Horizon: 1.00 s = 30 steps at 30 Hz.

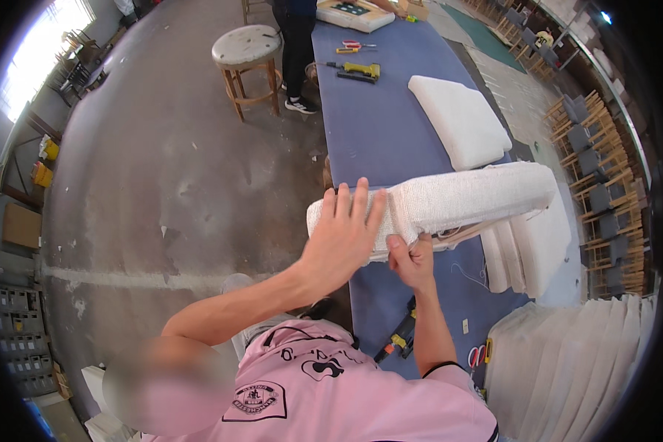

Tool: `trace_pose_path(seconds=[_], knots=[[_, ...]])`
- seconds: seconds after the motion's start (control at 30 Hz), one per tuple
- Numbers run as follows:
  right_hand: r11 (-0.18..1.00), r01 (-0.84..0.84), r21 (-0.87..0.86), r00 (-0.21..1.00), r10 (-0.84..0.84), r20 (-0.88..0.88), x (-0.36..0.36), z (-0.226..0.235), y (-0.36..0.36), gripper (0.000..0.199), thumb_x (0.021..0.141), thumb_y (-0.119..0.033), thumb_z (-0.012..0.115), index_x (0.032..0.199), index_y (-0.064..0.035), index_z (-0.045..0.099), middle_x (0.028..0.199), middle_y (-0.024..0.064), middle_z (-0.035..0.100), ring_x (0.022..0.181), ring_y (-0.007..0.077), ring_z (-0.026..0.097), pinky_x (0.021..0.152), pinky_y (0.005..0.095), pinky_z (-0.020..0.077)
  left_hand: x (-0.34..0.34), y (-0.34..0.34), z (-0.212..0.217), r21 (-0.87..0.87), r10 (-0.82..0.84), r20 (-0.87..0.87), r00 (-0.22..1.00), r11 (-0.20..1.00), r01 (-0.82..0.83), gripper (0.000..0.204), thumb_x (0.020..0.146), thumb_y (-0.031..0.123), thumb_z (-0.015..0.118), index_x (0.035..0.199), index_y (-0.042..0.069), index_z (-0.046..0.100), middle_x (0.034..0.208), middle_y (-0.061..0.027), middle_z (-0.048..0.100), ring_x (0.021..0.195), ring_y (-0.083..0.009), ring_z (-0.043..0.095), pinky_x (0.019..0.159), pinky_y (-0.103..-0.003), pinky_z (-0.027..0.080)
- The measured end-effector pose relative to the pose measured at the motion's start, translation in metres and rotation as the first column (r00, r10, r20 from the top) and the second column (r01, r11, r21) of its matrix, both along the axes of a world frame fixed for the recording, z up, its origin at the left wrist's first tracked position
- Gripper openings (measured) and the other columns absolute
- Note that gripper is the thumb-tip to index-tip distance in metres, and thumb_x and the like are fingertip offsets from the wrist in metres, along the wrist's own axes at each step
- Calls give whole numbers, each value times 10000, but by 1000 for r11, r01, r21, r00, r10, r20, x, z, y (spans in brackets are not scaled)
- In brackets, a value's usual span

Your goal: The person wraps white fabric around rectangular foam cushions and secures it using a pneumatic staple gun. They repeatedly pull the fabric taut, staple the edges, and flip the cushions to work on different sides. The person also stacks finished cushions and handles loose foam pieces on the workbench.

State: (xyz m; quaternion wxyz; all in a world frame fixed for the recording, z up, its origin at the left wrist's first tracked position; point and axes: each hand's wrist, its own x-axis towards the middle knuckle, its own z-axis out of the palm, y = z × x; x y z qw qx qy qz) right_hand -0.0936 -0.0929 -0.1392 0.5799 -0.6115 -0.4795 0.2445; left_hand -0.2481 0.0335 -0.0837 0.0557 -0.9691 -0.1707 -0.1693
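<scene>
A long upholstered chair part (479,195), covered in white woven fabric, is held up on edge over the near side of the blue table. Its underside shows a strip of frame and loose threads. My left hand (342,232) lies flat on the fabric near the left end, fingers spread. Just to the right, my right hand (412,261) grips the lower edge, thumb on the fabric and fingers curled beneath. Below that hand, a black and yellow power tool (401,331) rests on the table. Red-handled scissors (476,356) lie near the table's right side.
On the blue table (383,132) lie a white cushion (460,121), a yellow staple gun (359,71) and small hand tools (355,46). Cushions (545,243) are stacked right, white panels (567,361) nearer. A round stool (247,48) stands left; another person (298,44) works at the far end.
</scene>
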Motion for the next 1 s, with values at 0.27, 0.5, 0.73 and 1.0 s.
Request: trace_pose_path(seconds=[0.27, 0.5, 0.73, 1.0], knots=[[990, 106, -95, 931, -132, -340, -30, 15, 4, 432, 1080, -350, 573, 817, -23, 676, 576, 41, 613, 445, 90, 530, 417, 244, 395, 11, -14, 7, 39, -41, -43, 998, 998, 43, 864, 808, 288, 749, 1515, -76, 410, 1516, -276, 456, 1325, -428, 511, 1134, -524, 393], [964, 92, 248, 800, 76, -595, -29, -23, 0, 349, 1094, -259, 535, 820, -63, 626, 550, 11, 537, 411, 72, 446, 383, 244, 355, -32, -35, 1, -286, 49, 200, 979, 958, 11, 989, 747, 188, 842, 1518, -137, 315, 1608, -315, 322, 1496, -458, 343, 1237, -504, 300], [984, 157, 82, 817, -83, -571, -43, -34, 2, 404, 1102, -256, 520, 763, -57, 614, 542, -1, 518, 424, 81, 461, 402, 238, 359, -26, -42, 19, -239, 79, -29, 996, 967, -84, 1063, 706, 267, 869, 1490, -192, 316, 1579, -379, 313, 1495, -484, 328, 1245, -506, 287], [944, 2, 329, 912, 134, -389, -27, -37, 3, 571, 1117, -316, 495, 608, -66, 562, 516, 17, 529, 432, 80, 470, 430, 249, 353, 19, -40, 19, 35, -6, -146, 989, 999, 11, 974, 707, 267, 764, 1436, -243, 369, 1525, -438, 342, 1401, -594, 380, 1184, -601, 319]])
